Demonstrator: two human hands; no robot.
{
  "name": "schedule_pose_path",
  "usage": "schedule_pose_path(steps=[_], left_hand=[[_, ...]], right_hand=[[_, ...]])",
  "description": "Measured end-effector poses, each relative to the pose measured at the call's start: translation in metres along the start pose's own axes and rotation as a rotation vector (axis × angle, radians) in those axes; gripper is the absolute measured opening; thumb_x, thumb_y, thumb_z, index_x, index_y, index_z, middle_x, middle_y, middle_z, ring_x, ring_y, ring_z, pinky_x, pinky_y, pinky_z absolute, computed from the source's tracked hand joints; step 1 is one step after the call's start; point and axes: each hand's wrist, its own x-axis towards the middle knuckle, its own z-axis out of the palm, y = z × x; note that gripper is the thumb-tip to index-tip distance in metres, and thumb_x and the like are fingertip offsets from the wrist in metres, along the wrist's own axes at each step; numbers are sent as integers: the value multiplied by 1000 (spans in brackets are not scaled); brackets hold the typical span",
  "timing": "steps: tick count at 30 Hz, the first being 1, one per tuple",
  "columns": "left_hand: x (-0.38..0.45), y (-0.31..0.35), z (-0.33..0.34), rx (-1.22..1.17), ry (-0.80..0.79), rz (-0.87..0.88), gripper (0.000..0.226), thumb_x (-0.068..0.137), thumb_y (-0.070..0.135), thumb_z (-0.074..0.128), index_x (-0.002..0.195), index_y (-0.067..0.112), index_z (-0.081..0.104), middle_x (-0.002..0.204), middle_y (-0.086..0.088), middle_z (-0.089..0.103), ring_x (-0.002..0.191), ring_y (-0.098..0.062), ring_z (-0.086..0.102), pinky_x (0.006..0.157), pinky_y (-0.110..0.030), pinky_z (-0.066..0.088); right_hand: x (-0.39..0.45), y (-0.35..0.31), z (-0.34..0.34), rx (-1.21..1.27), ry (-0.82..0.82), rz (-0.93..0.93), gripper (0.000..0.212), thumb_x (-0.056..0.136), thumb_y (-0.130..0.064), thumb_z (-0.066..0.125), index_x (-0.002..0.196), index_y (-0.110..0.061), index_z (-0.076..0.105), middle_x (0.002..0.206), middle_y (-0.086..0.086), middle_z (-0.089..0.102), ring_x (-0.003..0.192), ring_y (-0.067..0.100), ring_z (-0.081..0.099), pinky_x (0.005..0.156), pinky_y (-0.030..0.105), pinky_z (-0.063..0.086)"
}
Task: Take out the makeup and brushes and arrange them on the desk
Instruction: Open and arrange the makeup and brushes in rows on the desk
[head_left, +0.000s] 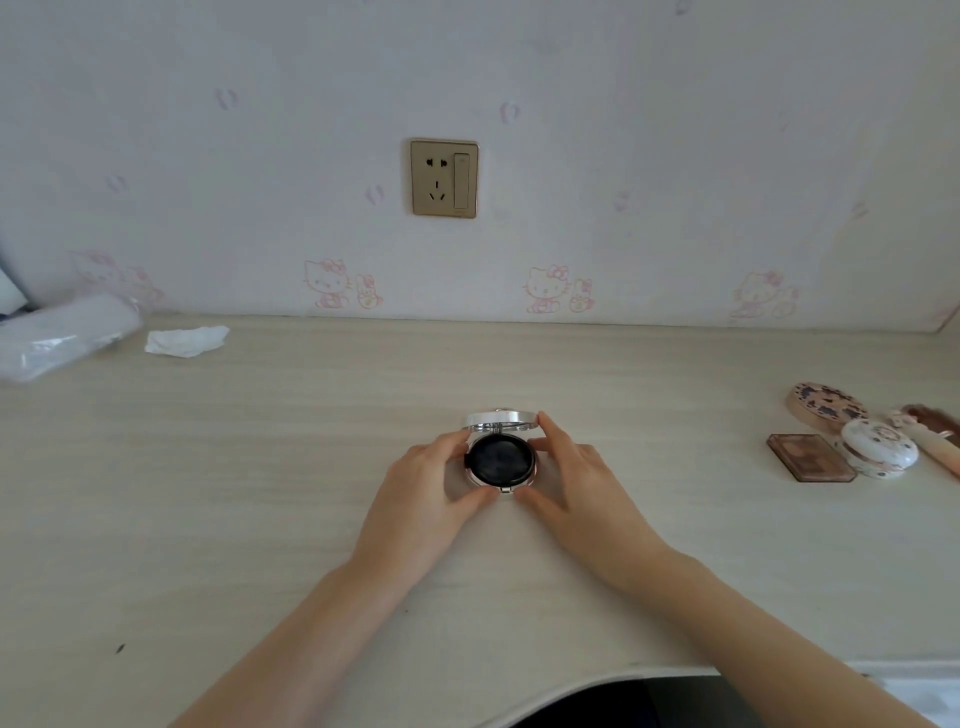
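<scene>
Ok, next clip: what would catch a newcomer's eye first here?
The open round compact at the middle of the desk, its lid raised and a dark puff inside, gripped between the left hand and right hand. Next, the gold wall socket straight above it, then the cluster of makeup cases at the desk's right edge.

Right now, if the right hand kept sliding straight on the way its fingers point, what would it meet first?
The right hand points up and left, and its fingertips already touch the open compact, so that comes first. Just beyond it the left hand holds the compact's other side.
</scene>
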Motion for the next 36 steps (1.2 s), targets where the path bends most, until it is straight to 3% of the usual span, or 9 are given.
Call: schedule_pose_path(steps=[3,11,14,21,36], left_hand=[[7,-2,-1,9,-15,13,40,75,36,76,113,33,64,104,14,68,100,-10,58,78,-19,41],[56,-18,-2,44,-67,1,31,87,27,65,116,19,63,104,3,69,96,-18,63,83,-33,48],[76,-29,-2,54,-63,-12,32,88,27,64,118,19,61,103,2,70,94,-18,64,81,-32,48],[115,-51,-2,92,-28,-31,30,88,27,64,115,16,62,105,-2,68,96,-23,62,81,-33,47],[138,-69,1,118,54,-67,29,88,27,63,114,15,60,104,-5,69,97,-27,62,80,-36,48]], right_hand=[[9,1,4,2,11,5,72,91,-36,59,149,-25,18,132,-16,52,119,14,41,85,20,32],[72,3,14,60,40,24,74,87,-35,65,146,-15,27,133,0,56,120,23,51,95,27,38],[99,7,21,100,43,58,75,86,-34,67,146,-17,27,131,1,57,120,24,51,95,29,39],[149,11,35,132,16,53,74,87,-32,66,146,-15,25,127,1,60,115,24,55,82,22,34],[175,-1,42,7,-73,2,69,96,-28,52,149,-7,14,139,10,50,123,31,48,98,39,41]])
